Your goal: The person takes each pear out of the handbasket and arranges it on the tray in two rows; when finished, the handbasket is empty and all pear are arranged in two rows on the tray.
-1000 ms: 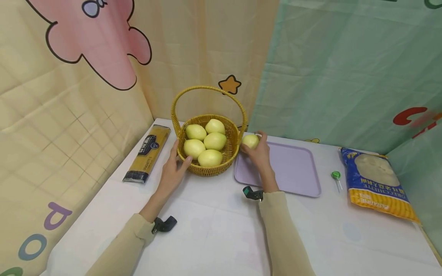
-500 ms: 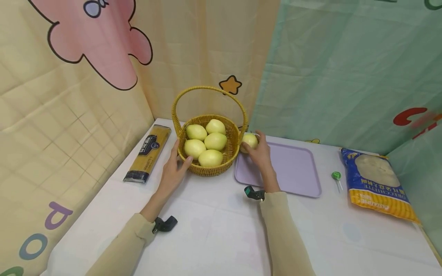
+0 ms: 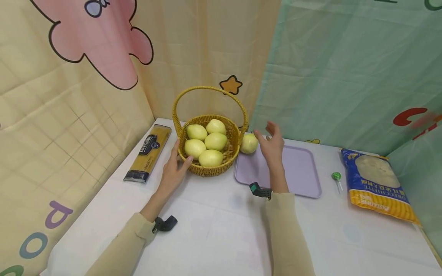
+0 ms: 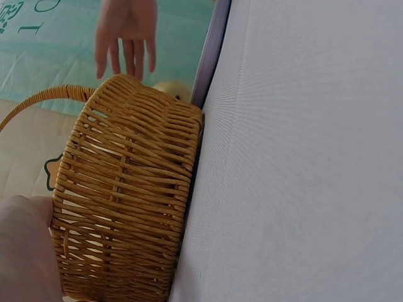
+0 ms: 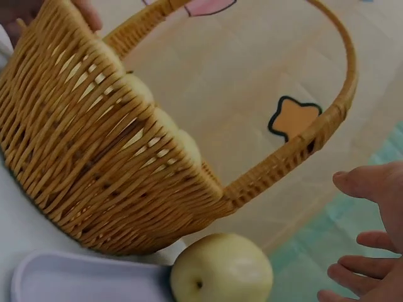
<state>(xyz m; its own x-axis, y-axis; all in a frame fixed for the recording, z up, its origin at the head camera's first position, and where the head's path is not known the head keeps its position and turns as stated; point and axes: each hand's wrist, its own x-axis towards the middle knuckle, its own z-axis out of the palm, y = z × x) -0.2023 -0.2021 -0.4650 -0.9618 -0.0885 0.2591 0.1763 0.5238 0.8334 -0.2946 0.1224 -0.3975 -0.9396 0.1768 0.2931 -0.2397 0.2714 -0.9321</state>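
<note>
A wicker basket (image 3: pixel 207 170) with a tall hoop handle holds several pale yellow-green pears (image 3: pixel 215 141). My left hand (image 3: pixel 172 168) holds its near left side, the thumb (image 3: pixel 187 163) over the rim; the left wrist view shows part of this hand (image 4: pixel 25 245) against the wicker. One more pear (image 3: pixel 249 143) sits just right of the basket, at the far left corner of a lilac tray (image 3: pixel 300 168). Fingers spread, my right hand (image 3: pixel 272 149) hovers over the tray with nothing in it. In the right wrist view a gap separates that pear (image 5: pixel 221 270) from the hand (image 5: pixel 371 233).
A spaghetti packet (image 3: pixel 148 153) lies left of the basket. Right of the tray are a green lollipop (image 3: pixel 336 176) and a blue-and-yellow orecchiette bag (image 3: pixel 378 184). Printed curtains (image 3: pixel 331 76) stand close behind the white table (image 3: pixel 207 230).
My right hand has let go of the pear beside the basket and drawn away up and right, its fingers spreading. The left hand and basket have stayed in place.
</note>
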